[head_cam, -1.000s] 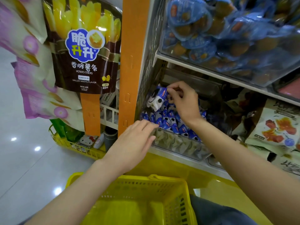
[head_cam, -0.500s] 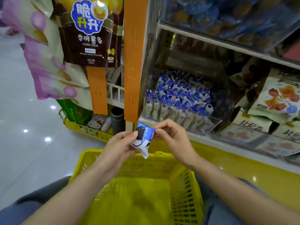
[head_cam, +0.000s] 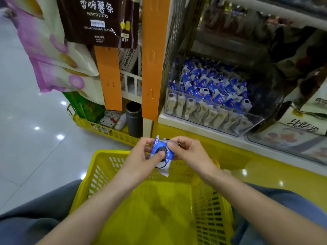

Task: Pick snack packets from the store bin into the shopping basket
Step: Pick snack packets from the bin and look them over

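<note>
You hold one small blue and white snack packet with both hands. Your left hand grips it from the left, with the thumb pressed on its front. Your right hand pinches its top edge. Your fingers cover part of the packet, and the writing on it is too blurry to read. The packet hangs over the far rim of the yellow shopping basket, which sits between your legs. The packet is not inside yet. The near end of the basket is cut off at the bottom of the view. Up on the shelf, the clear store bin holds a heap of the same blue packets. The right end of the bin is dark, and you cannot tell what lies there. A brown bag of potato sticks hangs at the upper left, with its top cut off.
</note>
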`<state>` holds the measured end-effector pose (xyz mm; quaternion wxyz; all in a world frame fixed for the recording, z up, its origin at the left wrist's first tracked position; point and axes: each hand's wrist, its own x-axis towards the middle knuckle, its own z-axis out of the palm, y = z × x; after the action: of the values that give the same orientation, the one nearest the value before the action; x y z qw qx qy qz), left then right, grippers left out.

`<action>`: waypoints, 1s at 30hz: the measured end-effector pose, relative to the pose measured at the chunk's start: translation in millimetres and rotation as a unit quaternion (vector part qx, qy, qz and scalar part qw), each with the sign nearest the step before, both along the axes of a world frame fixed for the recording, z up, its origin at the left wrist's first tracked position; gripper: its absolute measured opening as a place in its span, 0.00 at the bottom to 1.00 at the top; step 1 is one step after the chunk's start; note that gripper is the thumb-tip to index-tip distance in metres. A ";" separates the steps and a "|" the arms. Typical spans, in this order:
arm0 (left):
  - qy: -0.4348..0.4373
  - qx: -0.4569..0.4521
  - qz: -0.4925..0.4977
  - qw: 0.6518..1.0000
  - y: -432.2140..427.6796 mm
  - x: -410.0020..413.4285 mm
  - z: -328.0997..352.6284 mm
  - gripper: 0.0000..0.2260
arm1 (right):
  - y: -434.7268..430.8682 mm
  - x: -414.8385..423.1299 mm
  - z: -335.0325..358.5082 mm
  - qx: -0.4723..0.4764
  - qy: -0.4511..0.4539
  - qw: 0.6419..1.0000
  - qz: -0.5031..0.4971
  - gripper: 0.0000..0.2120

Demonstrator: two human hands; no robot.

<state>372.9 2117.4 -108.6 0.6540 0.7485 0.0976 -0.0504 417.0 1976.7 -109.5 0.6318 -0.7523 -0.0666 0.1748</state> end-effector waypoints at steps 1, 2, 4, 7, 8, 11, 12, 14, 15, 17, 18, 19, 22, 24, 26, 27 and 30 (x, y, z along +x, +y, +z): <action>0.001 -0.010 0.007 1.000 -1.0 0.2 0.3 0.09 | -0.4 0.0 -0.5 -0.012 -0.005 1.000 0.004 0.04; -0.001 -0.018 0.015 1.000 -1.3 0.0 0.8 0.07 | -0.2 -0.9 -0.6 -0.025 -0.012 1.000 0.014 0.04; -0.007 -0.015 0.026 1.000 -1.1 -0.2 0.0 0.04 | 1.8 -3.8 -1.1 -0.036 -0.021 0.998 0.036 0.04; 0.010 -0.013 0.038 0.999 -0.5 -2.0 -5.9 0.06 | 4.9 -8.5 -2.7 -0.022 -0.034 0.998 0.041 0.06; 0.015 -0.017 0.046 0.999 -0.9 -3.3 -8.0 0.08 | 4.8 -9.3 -3.6 -0.041 -0.061 0.997 0.039 0.06; 0.029 -0.033 0.066 0.997 -1.6 -6.8 -12.6 0.11 | 3.3 -12.1 -5.0 -0.140 -0.198 0.969 0.039 0.03; 0.034 -0.042 0.068 0.996 -0.6 -8.0 -12.9 0.12 | 2.9 -13.7 -4.8 -0.163 -0.242 0.956 0.045 0.01; 0.046 -0.074 0.069 0.994 2.6 -10.5 -12.4 0.13 | 1.8 -17.1 -4.4 -0.195 -0.311 0.928 0.061 0.02; 0.051 -0.092 0.066 0.992 4.5 -11.6 -12.0 0.12 | 1.3 -18.0 -4.3 -0.205 -0.329 0.919 0.069 0.04; 0.062 -0.123 0.067 0.988 7.5 -14.3 -10.6 0.13 | 1.9 -19.8 -2.8 -0.203 -0.331 0.918 0.077 0.04; 0.068 -0.133 0.069 0.986 8.6 -15.5 -9.9 0.13 | 2.8 -20.4 -2.2 -0.193 -0.321 0.924 0.075 0.03; 0.073 -0.142 0.069 0.985 9.3 -16.4 -10.1 0.13 | 3.7 -20.9 -1.9 -0.181 -0.308 0.932 0.068 0.02; 0.088 -0.156 0.029 0.983 8.5 -22.2 -9.3 0.07 | 5.0 -21.8 -0.8 -0.136 -0.234 0.963 0.021 0.07; 0.092 -0.154 0.000 0.984 7.5 -28.4 -10.2 0.07 | 3.4 -20.2 3.2 -0.070 -0.137 0.988 -0.033 0.07; 0.077 -0.140 0.005 0.987 8.6 -33.1 -11.3 0.07 | 0.6 -19.1 8.3 0.009 -0.030 0.998 -0.061 0.05; 0.066 -0.132 0.021 0.989 10.3 -34.3 -11.3 0.07 | -0.7 -19.3 10.0 0.030 0.012 0.998 -0.055 0.04; 0.036 -0.094 0.076 0.992 20.2 -35.1 -10.5 0.06 | -2.2 -22.4 9.0 0.002 0.084 0.996 0.021 0.08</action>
<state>337.9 2137.7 -119.1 0.7196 0.6715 0.1727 -0.0367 394.5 1974.5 -100.5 0.6330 -0.7319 -0.0294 0.2504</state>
